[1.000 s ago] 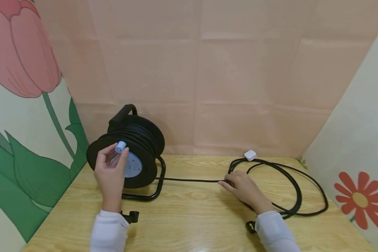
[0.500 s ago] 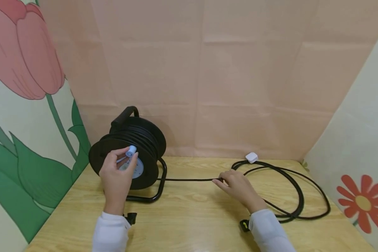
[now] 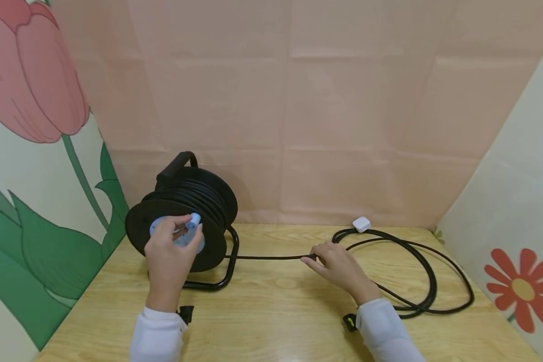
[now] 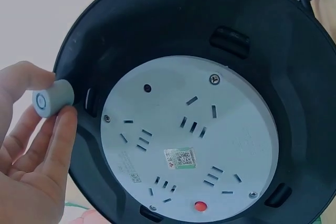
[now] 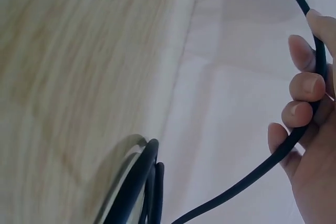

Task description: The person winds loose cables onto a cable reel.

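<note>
A black cable reel [image 3: 192, 188] stands on its tube frame at the left, wound with black cable. Its round light-blue socket panel [image 4: 189, 135] faces the left wrist camera, with slots, screws and a red button. Between thumb and fingers my left hand [image 3: 171, 256] pinches the light-blue crank knob [image 4: 53, 98] near the reel's rim. My right hand [image 3: 339, 269] holds the black cable [image 3: 271, 258], which runs taut from the reel; in the right wrist view the fingers curl round it. Beyond that hand the cable lies in loose loops [image 3: 430, 276].
A white plug [image 3: 361, 224] lies at the back of the loops, by the pink backdrop [image 3: 280, 110]. Wood-grain table [image 3: 262, 311] spreads beneath everything. Painted flower panels stand at both sides.
Turning with the crank knob, my left hand has gone from the panel's upper left to its right side. My right hand has shifted slightly left with the cable.
</note>
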The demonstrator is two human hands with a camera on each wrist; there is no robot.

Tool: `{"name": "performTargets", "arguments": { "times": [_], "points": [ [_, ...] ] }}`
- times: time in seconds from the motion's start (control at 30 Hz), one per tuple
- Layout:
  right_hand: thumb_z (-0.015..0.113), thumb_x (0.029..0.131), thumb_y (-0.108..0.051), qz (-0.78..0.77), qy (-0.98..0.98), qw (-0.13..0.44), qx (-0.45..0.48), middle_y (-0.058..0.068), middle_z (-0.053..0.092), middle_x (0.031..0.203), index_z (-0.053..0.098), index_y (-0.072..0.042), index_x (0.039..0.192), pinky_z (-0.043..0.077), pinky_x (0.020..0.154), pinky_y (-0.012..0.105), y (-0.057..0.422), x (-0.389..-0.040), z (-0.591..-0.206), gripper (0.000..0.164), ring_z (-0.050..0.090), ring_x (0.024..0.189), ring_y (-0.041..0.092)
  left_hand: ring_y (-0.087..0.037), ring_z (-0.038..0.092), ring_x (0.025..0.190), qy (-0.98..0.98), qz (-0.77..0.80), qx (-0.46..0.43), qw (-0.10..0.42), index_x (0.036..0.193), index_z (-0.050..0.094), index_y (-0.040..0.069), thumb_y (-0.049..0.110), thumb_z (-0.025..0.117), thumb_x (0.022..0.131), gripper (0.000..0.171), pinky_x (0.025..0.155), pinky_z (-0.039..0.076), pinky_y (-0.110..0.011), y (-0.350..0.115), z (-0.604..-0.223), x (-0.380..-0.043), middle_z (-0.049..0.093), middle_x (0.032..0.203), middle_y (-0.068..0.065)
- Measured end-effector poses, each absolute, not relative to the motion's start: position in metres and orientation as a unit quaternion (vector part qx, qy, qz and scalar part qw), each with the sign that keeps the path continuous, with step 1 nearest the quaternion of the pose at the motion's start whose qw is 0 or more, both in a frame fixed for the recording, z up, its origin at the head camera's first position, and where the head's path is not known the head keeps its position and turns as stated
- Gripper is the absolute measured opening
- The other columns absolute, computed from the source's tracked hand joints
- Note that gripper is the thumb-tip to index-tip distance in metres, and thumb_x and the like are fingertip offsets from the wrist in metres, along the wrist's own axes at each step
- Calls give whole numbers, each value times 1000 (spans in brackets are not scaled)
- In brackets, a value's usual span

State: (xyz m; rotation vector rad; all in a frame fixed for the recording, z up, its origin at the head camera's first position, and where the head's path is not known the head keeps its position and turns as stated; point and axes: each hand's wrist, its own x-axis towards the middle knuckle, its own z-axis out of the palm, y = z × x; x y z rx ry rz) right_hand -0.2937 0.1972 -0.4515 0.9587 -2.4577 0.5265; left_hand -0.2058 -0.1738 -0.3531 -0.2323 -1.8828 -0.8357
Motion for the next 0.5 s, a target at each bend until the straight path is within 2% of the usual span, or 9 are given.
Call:
{"name": "performTargets", "arguments": {
  "times": [0.13,0.17,0.37,0.5],
  "points": [
    [68,96,-37,197,-889,225,348,-19,51,75,62,-25,84,44,65,29,196,-297,-453,18,41,64,5,-21,69,85,-790,-336,-100,502,99,70,1,5,82,80,22,73,57,-25,-174,-352,-203,69,95,-9],
    [68,97,-37,196,-890,224,347,-18,50,76,62,-25,87,39,61,26,196,-298,-454,17,41,66,6,-22,69,85,-794,-330,-102,501,99,70,1,5,82,80,22,72,58,-28,-174,-351,-203,69,95,-10],
    [62,100,-40,217,-899,195,327,-18,47,75,64,-26,93,38,60,26,197,-300,-458,16,42,69,7,-24,69,83,-814,-297,-107,487,99,69,0,5,81,82,22,70,60,-36,-172,-348,-200,68,95,-12],
    [62,100,-40,226,-900,196,317,-18,47,77,62,-27,94,37,63,28,200,-299,-461,14,42,72,7,-24,68,78,-831,-268,-102,476,99,69,-1,7,81,82,22,67,60,-36,-168,-348,-198,69,94,-13]
  ]
}}
